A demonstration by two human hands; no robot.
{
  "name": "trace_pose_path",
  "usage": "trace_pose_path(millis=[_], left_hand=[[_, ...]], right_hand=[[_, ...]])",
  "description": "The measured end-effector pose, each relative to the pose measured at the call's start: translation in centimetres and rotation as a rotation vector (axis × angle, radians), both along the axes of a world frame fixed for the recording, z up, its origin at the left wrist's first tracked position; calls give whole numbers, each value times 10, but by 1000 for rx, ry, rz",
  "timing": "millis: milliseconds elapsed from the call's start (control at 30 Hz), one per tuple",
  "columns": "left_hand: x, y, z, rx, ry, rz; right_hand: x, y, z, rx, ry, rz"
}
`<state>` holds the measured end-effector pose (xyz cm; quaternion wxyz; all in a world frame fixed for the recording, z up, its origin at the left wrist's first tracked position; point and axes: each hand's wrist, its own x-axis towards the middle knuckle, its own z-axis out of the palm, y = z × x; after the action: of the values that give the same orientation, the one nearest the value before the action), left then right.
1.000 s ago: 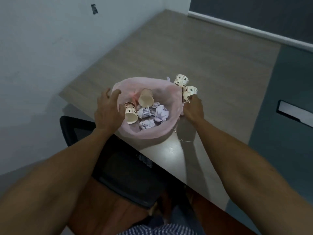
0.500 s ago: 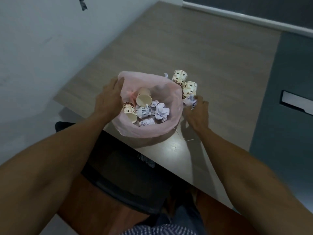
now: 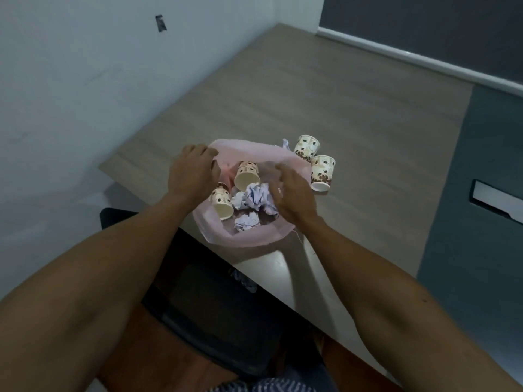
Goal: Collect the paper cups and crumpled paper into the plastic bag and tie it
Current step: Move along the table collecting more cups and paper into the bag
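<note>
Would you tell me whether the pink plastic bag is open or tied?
Open: the pink plastic bag has its mouth spread wide, showing cups and crumpled paper inside.

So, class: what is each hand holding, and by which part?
The left hand grips the pink plastic bag by its far-left rim. The right hand is over the bag's opening; whether it holds anything cannot be told.

Four spotted paper cups being counted: two lying inside pink plastic bag (image 3: 249, 236), one (image 3: 247, 174) at back, one (image 3: 221, 201) at left; two outside on grey table (image 3: 353, 108), one (image 3: 306, 147) behind other (image 3: 321, 172). Crumpled white paper balls: three being seen in bag (image 3: 256, 197) (image 3: 246, 222) (image 3: 237, 200), one scrap (image 3: 285, 143) behind it. One bag. Two hands.
</note>
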<state>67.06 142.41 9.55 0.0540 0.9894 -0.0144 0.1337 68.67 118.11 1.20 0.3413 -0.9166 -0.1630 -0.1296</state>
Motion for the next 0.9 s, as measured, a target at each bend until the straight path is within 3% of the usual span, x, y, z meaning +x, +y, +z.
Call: trace_pose_path(millis=[100, 200, 367, 500, 633, 800, 900], left_hand=[[2, 4, -8, -41, 20, 1], [4, 5, -17, -40, 10, -16], [7, 6, -35, -29, -10, -33], [11, 12, -43, -68, -62, 9], [18, 17, -45, -98, -87, 18], [20, 23, -47, -153, -66, -42], [23, 28, -43, -173, -20, -66]], right_hand=[[38, 1, 14, 156, -32, -251], [90, -5, 25, 70, 99, -354], [155, -4, 6, -132, 458, -80], [172, 7, -21, -381, 460, 190], [174, 15, -45, -472, 399, 222], [168, 21, -43, -397, 358, 56], [160, 24, -19, -116, 254, -89]])
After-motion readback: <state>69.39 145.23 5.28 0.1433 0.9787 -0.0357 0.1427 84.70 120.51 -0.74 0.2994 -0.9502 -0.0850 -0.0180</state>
